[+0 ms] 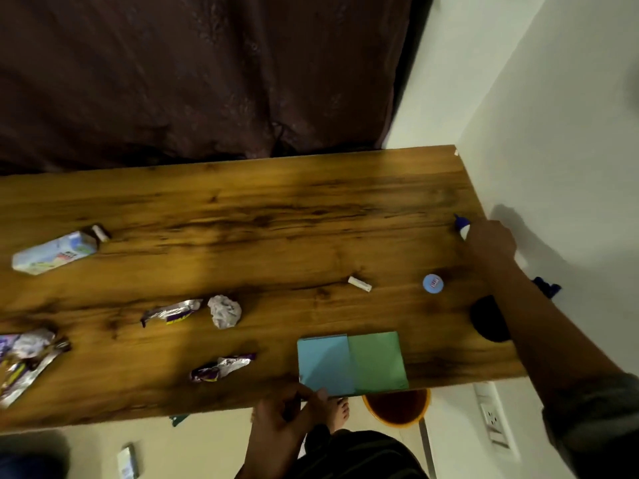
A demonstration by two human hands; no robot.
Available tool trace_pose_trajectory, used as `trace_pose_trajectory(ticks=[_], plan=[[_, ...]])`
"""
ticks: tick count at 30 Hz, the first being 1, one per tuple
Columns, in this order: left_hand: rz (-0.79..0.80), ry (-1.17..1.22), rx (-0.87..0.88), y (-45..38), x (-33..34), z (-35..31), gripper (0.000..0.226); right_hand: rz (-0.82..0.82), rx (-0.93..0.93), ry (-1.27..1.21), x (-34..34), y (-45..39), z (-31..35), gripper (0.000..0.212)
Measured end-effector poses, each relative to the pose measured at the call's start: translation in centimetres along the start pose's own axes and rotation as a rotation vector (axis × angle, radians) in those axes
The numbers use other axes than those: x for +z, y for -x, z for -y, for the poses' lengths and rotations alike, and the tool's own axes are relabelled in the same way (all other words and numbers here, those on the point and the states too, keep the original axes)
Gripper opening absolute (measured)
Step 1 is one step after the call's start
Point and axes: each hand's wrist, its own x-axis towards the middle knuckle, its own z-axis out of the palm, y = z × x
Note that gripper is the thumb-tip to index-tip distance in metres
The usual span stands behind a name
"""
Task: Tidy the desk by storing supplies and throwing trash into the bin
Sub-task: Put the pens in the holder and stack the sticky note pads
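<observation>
My right hand (491,242) reaches to the desk's far right edge and grips a white glue bottle with a blue tip (462,227). My left hand (287,414) is at the near edge, pinching the corner of a blue and green sticky-note pad (352,363). On the wooden desk (276,216) lie a crumpled paper ball (224,311), three foil wrappers (171,312) (221,368) (27,357), a milk carton (55,252), a small white stick (359,283) and a round blue-lidded item (433,283). An orange bin (397,407) stands on the floor under the near edge.
A white wall (553,133) bounds the desk on the right, with a socket panel (492,416) low down. A dark curtain (207,74) hangs behind. A black round object (487,318) sits near my right forearm. A small box (127,461) lies on the floor.
</observation>
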Motion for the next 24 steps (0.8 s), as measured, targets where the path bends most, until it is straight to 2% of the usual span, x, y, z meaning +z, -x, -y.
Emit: trace_pose_trajectory(ticks=[6, 11, 15, 17, 21, 24], plan=[[-0.074, 0.126, -0.073, 0.0, -0.4, -1.7, 0.029, -0.053, 0.008, -0.018, -0.4, -1.2, 0.0, 0.030], [-0.079, 0.143, -0.099, -0.4, -0.1, -1.8, 0.043, -0.024, 0.005, -0.031, -0.6, -0.5, 1.1, 0.028], [-0.076, 0.146, -0.106, -0.4, -0.1, -2.0, 0.045, -0.127, -0.058, -0.140, -2.3, 1.0, 1.8, 0.048], [-0.088, 0.164, -0.127, -0.4, -0.3, -2.2, 0.040, -0.159, -0.095, -0.271, -3.8, 3.2, 3.9, 0.052], [-0.089, 0.176, -0.149, -0.7, -0.8, -2.7, 0.026, 0.123, -0.129, -0.455, -4.5, 8.9, 10.3, 0.032], [-0.092, 0.200, -0.166, -0.9, -1.1, -3.3, 0.029, 0.249, -0.143, -0.545, -2.0, 11.9, 14.3, 0.030]])
